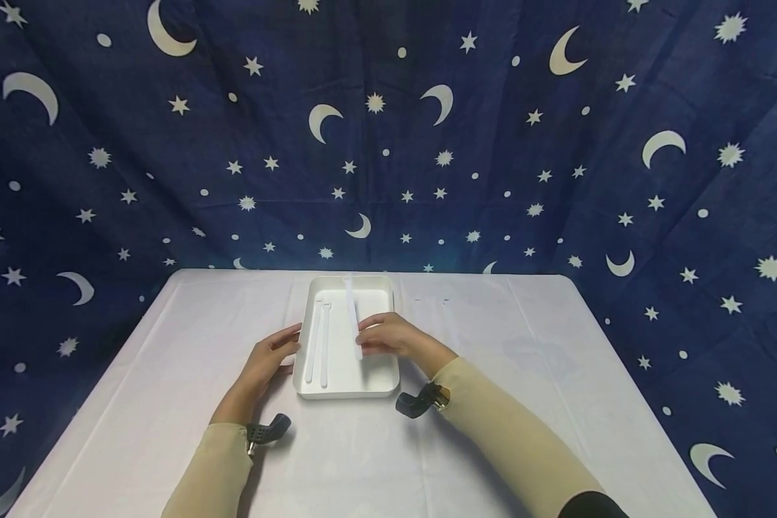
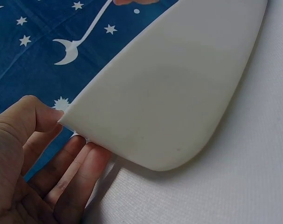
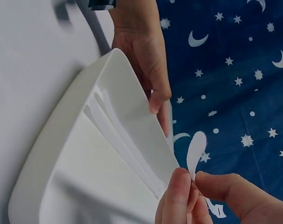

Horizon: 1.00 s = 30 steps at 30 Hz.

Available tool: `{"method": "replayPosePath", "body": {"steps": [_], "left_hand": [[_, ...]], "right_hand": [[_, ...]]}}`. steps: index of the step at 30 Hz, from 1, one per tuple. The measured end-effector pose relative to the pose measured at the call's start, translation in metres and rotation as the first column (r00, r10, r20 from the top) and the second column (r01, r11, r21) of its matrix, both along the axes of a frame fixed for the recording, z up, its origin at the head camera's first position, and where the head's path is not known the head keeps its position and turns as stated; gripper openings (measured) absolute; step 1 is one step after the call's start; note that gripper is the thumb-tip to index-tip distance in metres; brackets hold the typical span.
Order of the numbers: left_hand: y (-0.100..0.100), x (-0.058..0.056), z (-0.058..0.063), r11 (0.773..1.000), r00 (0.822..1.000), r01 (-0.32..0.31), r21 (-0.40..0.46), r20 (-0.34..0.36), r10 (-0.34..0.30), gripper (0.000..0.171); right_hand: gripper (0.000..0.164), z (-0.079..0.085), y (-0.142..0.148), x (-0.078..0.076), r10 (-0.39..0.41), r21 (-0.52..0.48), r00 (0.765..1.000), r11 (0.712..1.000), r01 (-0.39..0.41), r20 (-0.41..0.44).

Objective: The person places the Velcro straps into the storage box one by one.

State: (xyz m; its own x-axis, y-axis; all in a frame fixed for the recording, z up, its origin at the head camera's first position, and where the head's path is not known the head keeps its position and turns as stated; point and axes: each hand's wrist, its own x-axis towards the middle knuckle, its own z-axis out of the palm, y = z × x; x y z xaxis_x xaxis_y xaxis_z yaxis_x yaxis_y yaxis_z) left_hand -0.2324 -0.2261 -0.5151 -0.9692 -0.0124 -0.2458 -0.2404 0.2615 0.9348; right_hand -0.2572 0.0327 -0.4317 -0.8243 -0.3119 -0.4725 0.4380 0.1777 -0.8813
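Observation:
My right hand [image 1: 385, 335] pinches a slim white plastic utensil [image 1: 352, 316] between thumb and fingers, over the right part of a shallow white tray [image 1: 378, 385]. In the right wrist view the held utensil [image 3: 196, 151] shows a flat, rounded end above the fingertips. Its other end, partly hidden by the hand, is a small wider head. Two similar white utensils [image 1: 324, 345] lie side by side along the tray's left side. The left hand [image 1: 265, 363] touches the tray's outer left wall, its fingertips at the rim, and holds nothing else.
A white cloth covers the table [image 1: 557, 403] under the tray. Behind it hangs a dark blue curtain [image 1: 388, 129] with white moons and stars. Each wrist wears a dark camera mount [image 1: 268, 429] near the table surface.

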Motion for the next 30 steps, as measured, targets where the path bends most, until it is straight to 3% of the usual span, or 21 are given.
{"method": "replayPosePath", "body": {"steps": [30], "left_hand": [[0.0,0.0,0.001,1.0,1.0,-0.009,0.008,0.015,0.009,0.058]], "right_hand": [[0.036,-0.036,-0.028,0.003,0.021,0.042,0.999,0.999,-0.023,0.045]]}}
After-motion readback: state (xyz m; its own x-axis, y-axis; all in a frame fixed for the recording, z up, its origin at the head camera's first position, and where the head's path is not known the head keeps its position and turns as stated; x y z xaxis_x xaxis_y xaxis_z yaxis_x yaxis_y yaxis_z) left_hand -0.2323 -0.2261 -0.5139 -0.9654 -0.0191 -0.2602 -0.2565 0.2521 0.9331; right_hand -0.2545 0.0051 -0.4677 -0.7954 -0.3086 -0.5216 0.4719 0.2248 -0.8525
